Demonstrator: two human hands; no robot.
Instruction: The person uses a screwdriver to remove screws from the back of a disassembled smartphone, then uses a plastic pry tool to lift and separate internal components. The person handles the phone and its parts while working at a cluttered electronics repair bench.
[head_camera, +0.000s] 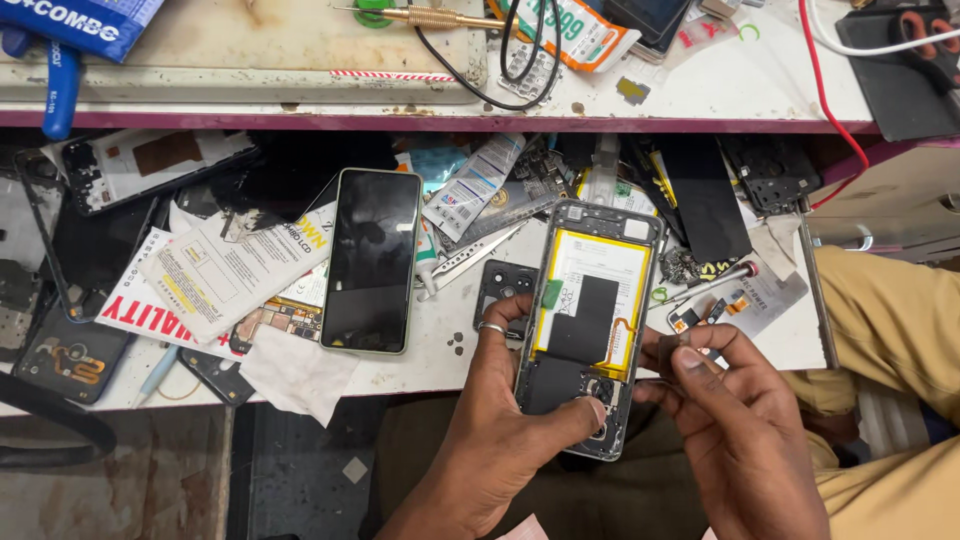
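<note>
Up close, left hand (500, 420) curls fingers round the opened phone (590, 330), thumb pressed on its near end. Right hand (725, 420) pinches a small dark part (668, 350) beside it. Phone sits over the bench's (440, 365) near edge: light, stiff, fragile; best gripped by the frame edges.

Single head-worn view, steeply downward, close over the cluttered workbench (440, 350).

We see scuffed white worktop (440, 365) with chipped front edge, cluttered. Above it we note raised white shelf with maroon front lip (430, 121), stained, casting shadow onto bench rear. At lower left we make out worn grey concrete floor (120, 480). Light even, bright from above.
</note>
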